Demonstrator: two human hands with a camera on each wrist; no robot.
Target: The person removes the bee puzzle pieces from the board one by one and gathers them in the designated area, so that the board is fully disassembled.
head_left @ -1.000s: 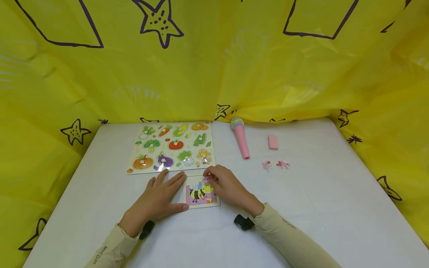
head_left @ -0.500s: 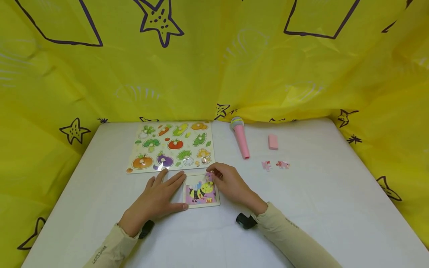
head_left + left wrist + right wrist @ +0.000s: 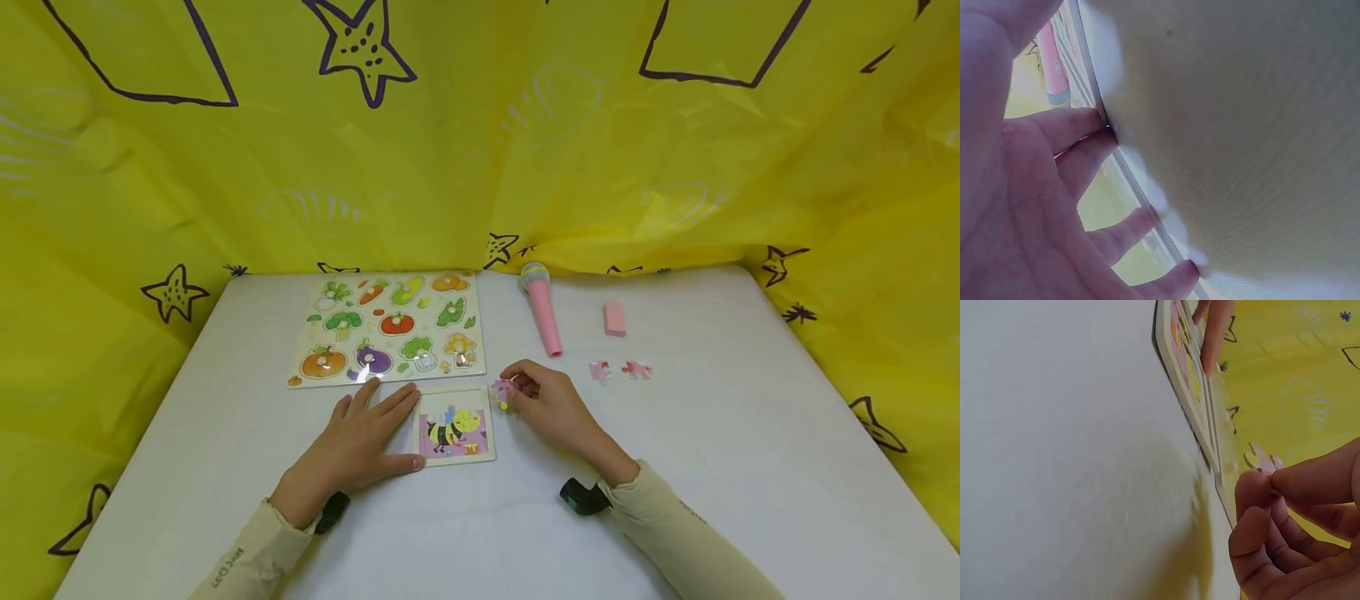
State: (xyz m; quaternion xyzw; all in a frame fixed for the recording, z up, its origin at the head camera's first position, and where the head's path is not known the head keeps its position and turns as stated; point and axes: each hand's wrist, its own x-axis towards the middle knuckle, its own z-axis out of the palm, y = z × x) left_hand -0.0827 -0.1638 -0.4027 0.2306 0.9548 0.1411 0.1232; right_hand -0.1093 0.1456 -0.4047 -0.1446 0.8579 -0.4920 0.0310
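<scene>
My right hand [image 3: 551, 408] pinches a small pink jigsaw piece [image 3: 502, 393] between thumb and fingertips, just right of a small puzzle tray [image 3: 455, 462]. In the right wrist view, the jigsaw piece [image 3: 1266, 460] sticks out beyond the fingertips. The tray holds joined pieces picturing a bee [image 3: 454, 427] on pink; its upper strip shows bare board. My left hand [image 3: 360, 442] lies with fingers spread, thumb and fingertips at the tray's left edge. One of its fingertips also reaches the lower edge of the large vegetable board.
Behind the tray lies a vegetable peg puzzle board [image 3: 390, 329]. To the right are a pink toy microphone [image 3: 544, 317], a pink block [image 3: 613, 319] and two loose jigsaw pieces [image 3: 637, 370], [image 3: 601, 372]. A yellow curtain [image 3: 450, 167] hangs along the table's far edge.
My right hand has lifted the pink jigsaw piece away from the tray's upper right corner and moved it right, past the frame. The left hand stays put.
</scene>
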